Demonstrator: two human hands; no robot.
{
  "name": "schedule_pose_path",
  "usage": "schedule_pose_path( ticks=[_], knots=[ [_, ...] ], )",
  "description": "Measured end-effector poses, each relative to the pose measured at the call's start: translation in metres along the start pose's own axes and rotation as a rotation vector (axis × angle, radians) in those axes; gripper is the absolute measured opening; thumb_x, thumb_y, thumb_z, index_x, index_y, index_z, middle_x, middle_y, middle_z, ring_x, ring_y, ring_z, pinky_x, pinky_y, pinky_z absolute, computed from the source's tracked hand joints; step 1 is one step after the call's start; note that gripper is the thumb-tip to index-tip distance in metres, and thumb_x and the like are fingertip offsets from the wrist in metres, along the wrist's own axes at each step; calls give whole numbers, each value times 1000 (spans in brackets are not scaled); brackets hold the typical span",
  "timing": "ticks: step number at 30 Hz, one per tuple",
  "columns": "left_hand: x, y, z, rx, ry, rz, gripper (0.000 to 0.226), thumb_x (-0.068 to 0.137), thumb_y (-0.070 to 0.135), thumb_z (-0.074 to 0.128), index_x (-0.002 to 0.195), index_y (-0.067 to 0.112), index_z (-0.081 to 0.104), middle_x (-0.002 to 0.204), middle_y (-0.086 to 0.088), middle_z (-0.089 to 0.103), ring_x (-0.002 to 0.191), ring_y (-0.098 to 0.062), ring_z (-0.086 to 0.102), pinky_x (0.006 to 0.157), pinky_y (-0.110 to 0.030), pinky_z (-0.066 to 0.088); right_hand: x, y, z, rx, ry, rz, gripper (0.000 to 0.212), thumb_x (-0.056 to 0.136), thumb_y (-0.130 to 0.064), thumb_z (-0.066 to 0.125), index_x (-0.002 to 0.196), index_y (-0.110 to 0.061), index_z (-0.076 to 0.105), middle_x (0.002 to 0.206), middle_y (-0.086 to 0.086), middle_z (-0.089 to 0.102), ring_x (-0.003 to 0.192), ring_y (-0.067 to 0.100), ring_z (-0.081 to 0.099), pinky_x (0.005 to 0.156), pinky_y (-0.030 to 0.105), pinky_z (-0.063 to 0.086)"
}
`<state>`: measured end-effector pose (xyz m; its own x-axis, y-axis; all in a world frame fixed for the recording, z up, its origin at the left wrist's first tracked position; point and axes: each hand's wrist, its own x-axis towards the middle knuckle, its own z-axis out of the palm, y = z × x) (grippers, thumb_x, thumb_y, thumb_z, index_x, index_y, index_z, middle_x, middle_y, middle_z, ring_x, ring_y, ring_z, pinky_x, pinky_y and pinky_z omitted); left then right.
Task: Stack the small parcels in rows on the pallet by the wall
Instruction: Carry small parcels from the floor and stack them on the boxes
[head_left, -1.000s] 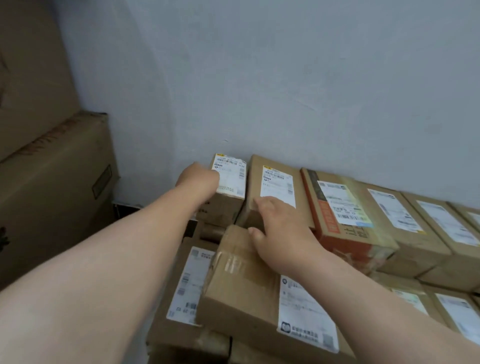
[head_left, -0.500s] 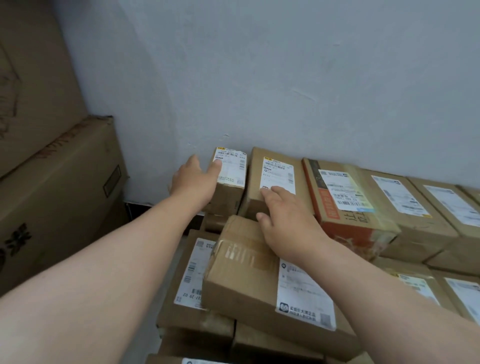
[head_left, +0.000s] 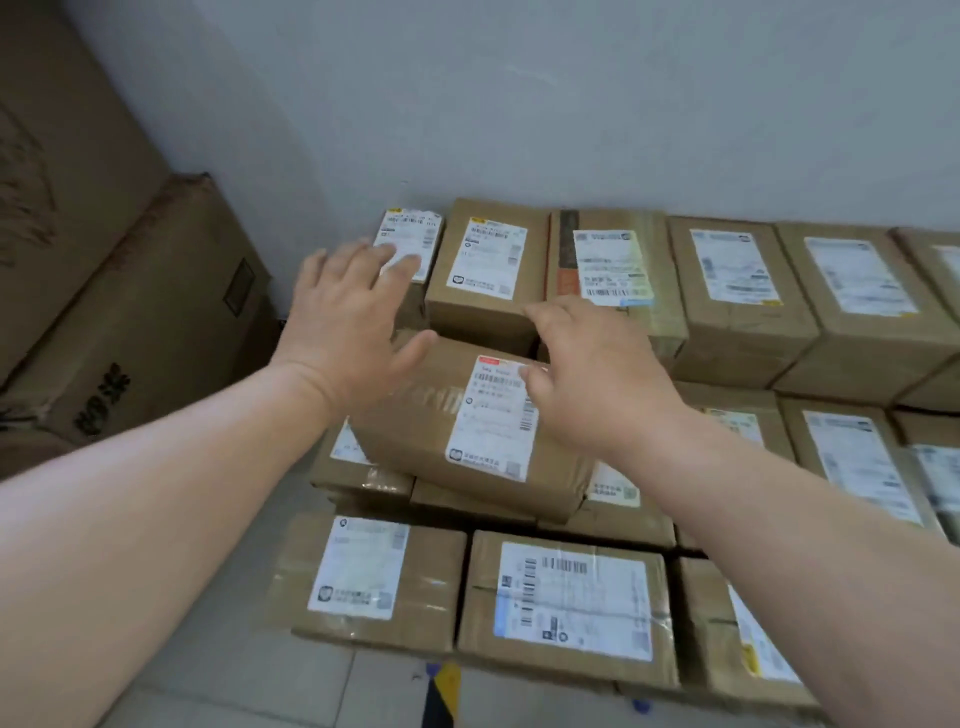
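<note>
Brown cardboard parcels with white labels lie in rows against the grey wall. A narrow parcel (head_left: 410, 244) ends the back row at the left, with a wider one (head_left: 485, 260) beside it. In front of them a taped parcel (head_left: 467, 431) lies crooked on the second row. My left hand (head_left: 348, 317) hovers with fingers spread above the narrow parcel's near end. Over the taped parcel's far right corner my right hand (head_left: 592, 374) hangs with fingers loosely bent, holding nothing. Whether either hand touches a parcel cannot be told. The pallet is hidden under the parcels.
Large cartons (head_left: 140, 312) are stacked at the left, close to the narrow parcel. More parcels run right along the wall (head_left: 857, 296) and fill the front row (head_left: 566, 597). Tiled floor (head_left: 260, 691) with a black and yellow tape mark (head_left: 441, 691) shows below.
Both hands have let go of the back-row parcels and pulled back toward me, fingers opening. The view has tilted down, revealing the front row and the floor.
</note>
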<state>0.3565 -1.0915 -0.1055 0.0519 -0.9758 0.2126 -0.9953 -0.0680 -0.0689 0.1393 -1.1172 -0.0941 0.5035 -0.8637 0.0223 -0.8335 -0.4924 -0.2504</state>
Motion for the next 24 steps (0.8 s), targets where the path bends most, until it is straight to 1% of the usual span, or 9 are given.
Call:
schedule_pose_path(
  ticks=[5, 9, 12, 14, 17, 20, 24],
  knots=[
    [-47, 41, -88, -23, -105, -14, 73, 90, 55, 52, 149, 15, 36, 152, -10, 40, 143, -30, 29, 117, -53, 21, -54, 6, -78, -6, -39, -21, 51, 98, -37, 53, 143, -17, 42, 139, 5, 51, 129, 27, 45, 110, 43, 35],
    [-89, 58, -194, -43, -127, -65, 74, 89, 55, 55, 148, 15, 38, 148, -9, 44, 138, -29, 36, 116, -51, 24, -93, -20, -171, -57, -86, -95, 50, 97, -40, 53, 141, -16, 44, 134, 4, 54, 123, 27, 49, 106, 40, 38],
    [-124, 64, -288, -55, -161, -142, 77, 89, 59, 52, 152, 18, 31, 152, -5, 38, 142, -24, 31, 118, -43, 18, -127, -54, -246, -71, -135, -159, 50, 97, -41, 53, 140, -18, 45, 133, 2, 54, 122, 26, 50, 104, 40, 40],
    [-150, 66, -350, -53, -166, -183, 79, 90, 61, 50, 154, 20, 26, 155, -4, 34, 143, -21, 27, 119, -40, 16, -152, -82, -294, -66, -158, -219, 51, 97, -42, 52, 141, -19, 44, 131, 1, 54, 121, 25, 51, 102, 40, 42],
    [-190, 61, -434, -40, -185, -263, 81, 91, 63, 48, 155, 21, 20, 157, -3, 31, 145, -20, 24, 120, -39, 15, -187, -127, -355, -58, -217, -312, 54, 98, -41, 50, 146, -19, 38, 139, 2, 48, 126, 24, 47, 105, 40, 40],
    [-228, 45, -496, -9, -186, -357, 83, 90, 66, 47, 155, 22, 20, 156, -1, 32, 144, -19, 26, 119, -37, 17, -210, -171, -401, -66, -233, -409, 48, 99, -40, 49, 141, -18, 41, 139, 3, 47, 125, 24, 47, 104, 38, 40],
    [-279, 20, -561, 21, -164, -492, 84, 89, 68, 47, 155, 23, 19, 155, 2, 33, 143, -19, 26, 119, -38, 17, -230, -233, -443, -62, -213, -515, 55, 100, -43, 49, 148, -20, 34, 142, 1, 43, 129, 23, 44, 106, 36, 38]
  ],
)
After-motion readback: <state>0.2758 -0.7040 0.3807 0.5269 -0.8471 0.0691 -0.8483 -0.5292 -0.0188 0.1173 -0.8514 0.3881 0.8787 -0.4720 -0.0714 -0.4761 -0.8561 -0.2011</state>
